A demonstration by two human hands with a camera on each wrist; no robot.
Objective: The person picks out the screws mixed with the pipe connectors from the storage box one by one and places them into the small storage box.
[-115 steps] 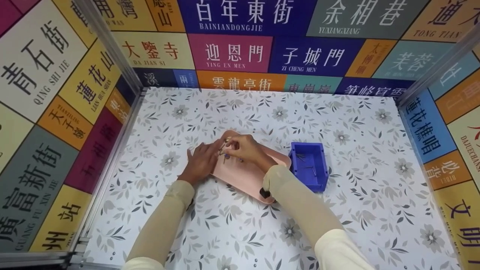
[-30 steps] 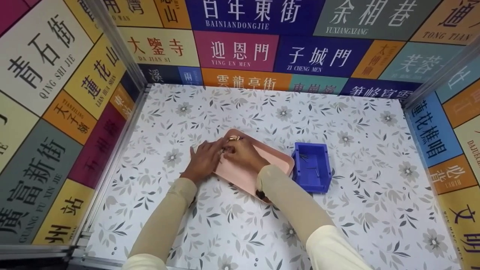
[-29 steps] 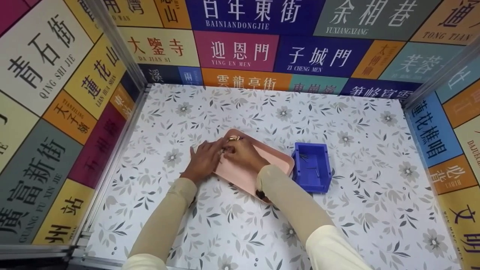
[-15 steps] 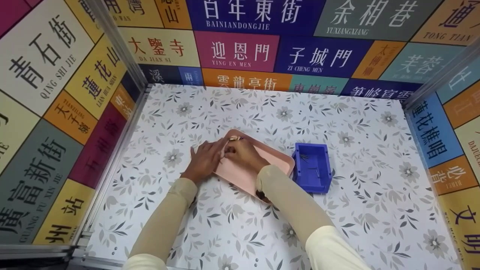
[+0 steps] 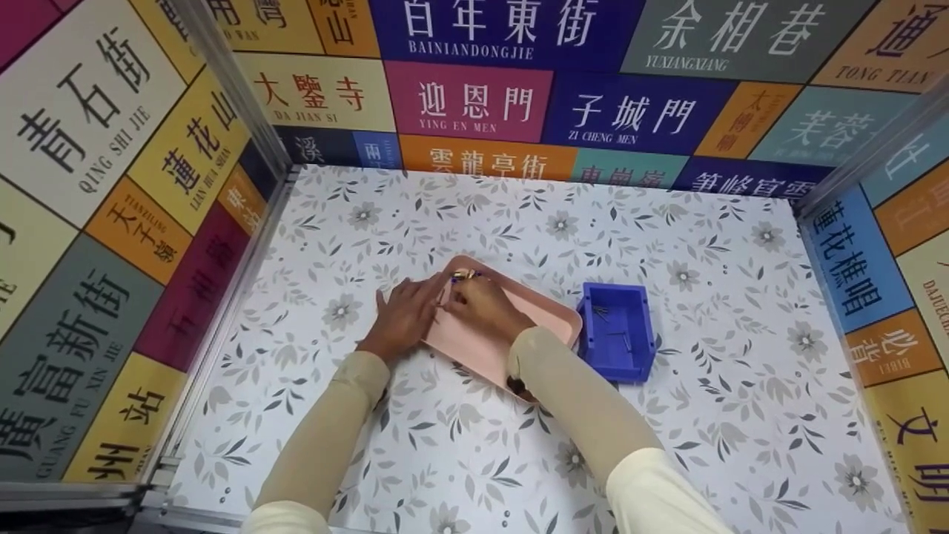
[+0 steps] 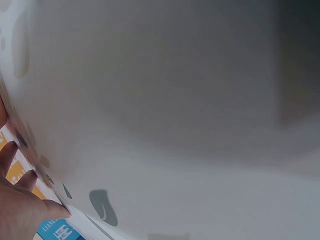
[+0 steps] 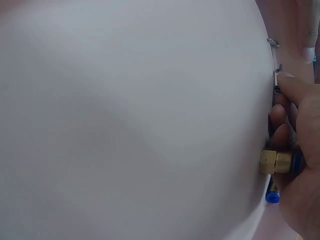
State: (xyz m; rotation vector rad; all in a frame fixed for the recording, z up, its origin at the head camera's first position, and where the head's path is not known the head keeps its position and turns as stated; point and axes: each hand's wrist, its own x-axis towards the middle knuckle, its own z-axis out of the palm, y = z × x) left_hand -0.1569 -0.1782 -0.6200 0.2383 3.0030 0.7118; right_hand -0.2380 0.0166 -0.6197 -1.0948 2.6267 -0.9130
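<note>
In the head view, a pink tray [image 5: 474, 345] lies at a slant on the table. My left hand [image 5: 400, 315] rests on its left edge with straight fingers and the thumb spread; its fingers [image 6: 22, 205] show at the lower left of the left wrist view. My right hand [image 5: 482, 304] reaches down inside the tray, fingers curled close to the left fingertips. In the right wrist view, its fingertips seem to pinch a small thin metal piece [image 7: 277, 90], mostly covered. Beside the curled fingers lie a brass fitting [image 7: 270, 162] and another blue-ended fitting [image 7: 272, 196]. A metal ring [image 7: 273, 43] lies farther up.
A blue bin [image 5: 641, 326] stands just right of the tray. Inside it lie several thin pins [image 5: 600, 311] and an L-shaped metal rod [image 5: 628, 343]. Printed panels [image 5: 467, 104] wall the flower-patterned table [image 5: 712, 415] at the back and both sides.
Compared with the earliest frame, my right hand is lower in the tray, and it covers small blue-ended pieces that showed then. During the last second its fingers have shifted only slightly. The left hand stays put.
</note>
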